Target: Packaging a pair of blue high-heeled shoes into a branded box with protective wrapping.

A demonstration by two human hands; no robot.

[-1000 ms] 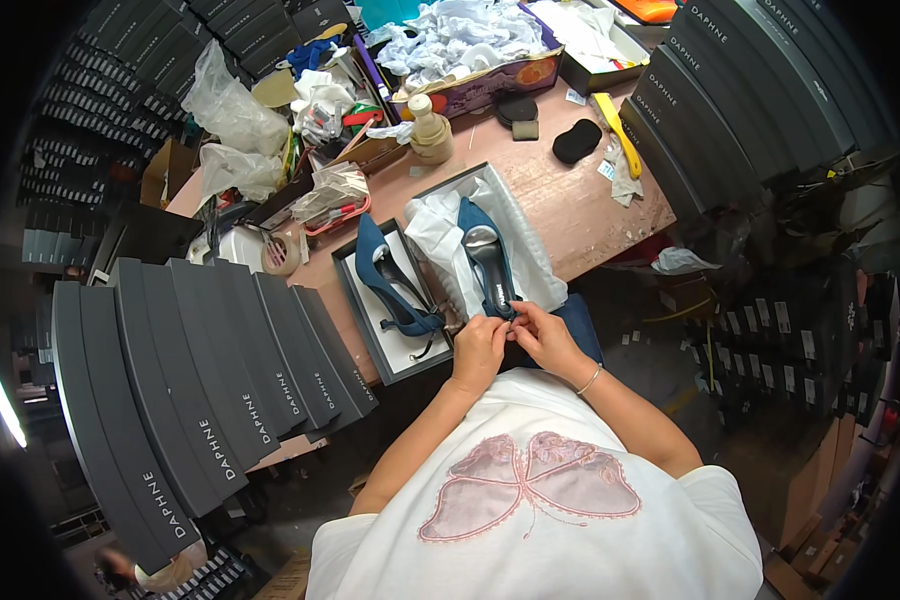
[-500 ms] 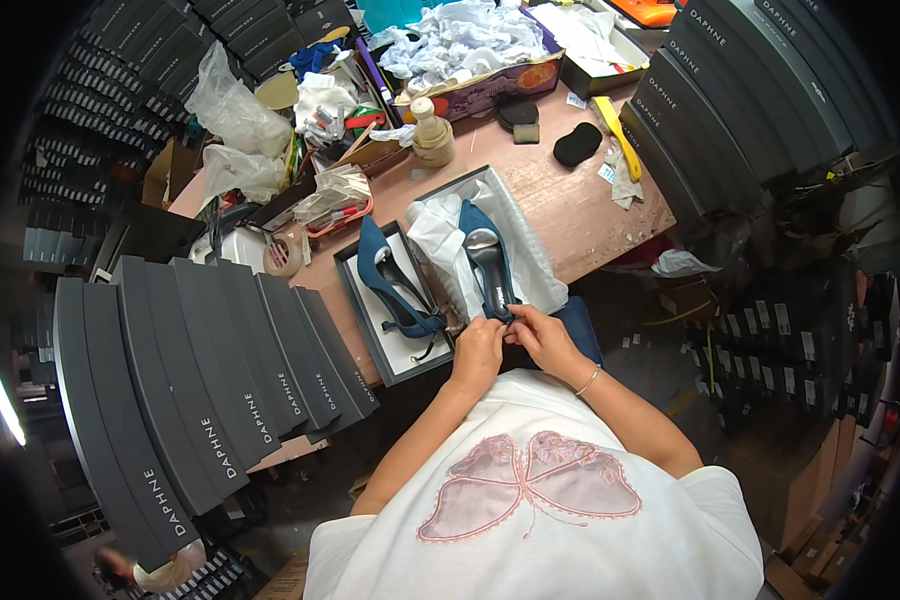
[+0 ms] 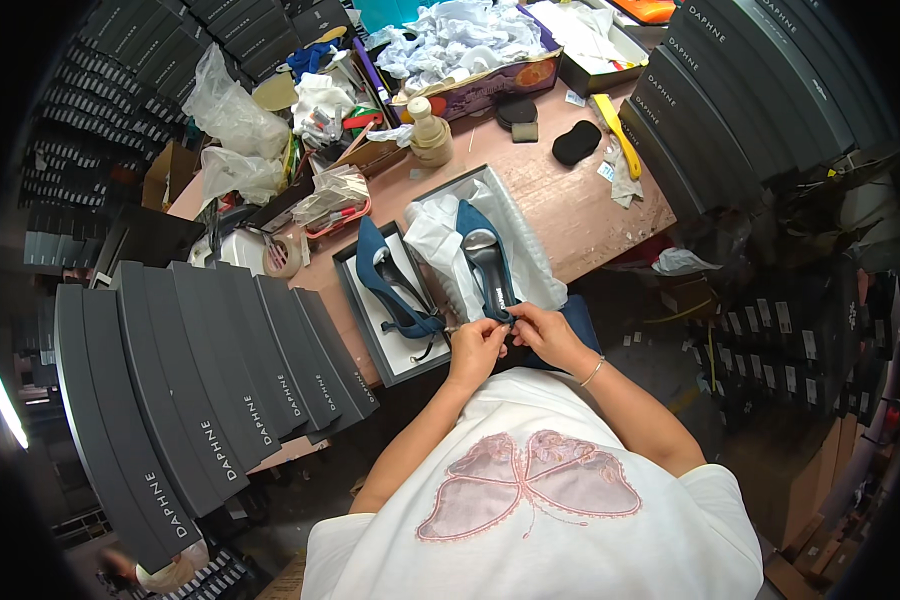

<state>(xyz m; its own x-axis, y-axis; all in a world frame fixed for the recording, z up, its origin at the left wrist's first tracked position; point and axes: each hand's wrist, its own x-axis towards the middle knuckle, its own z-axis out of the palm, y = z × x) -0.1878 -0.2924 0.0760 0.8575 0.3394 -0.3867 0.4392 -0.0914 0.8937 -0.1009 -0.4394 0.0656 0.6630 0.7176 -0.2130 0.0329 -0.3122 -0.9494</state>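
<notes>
Blue shoe lies in the paper-lined box, and my left hand and right hand pinch its heel strap just before this box.

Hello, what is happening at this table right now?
A person in a white shirt stands at a cluttered wooden table. Both hands, the left hand and the right hand, meet at the heel end of a blue shoe, which lies on white tissue paper in an open shoe box. A second blue shoe lies in the grey box lid beside it. Stacks of dark shoe boxes surround the table.
</notes>
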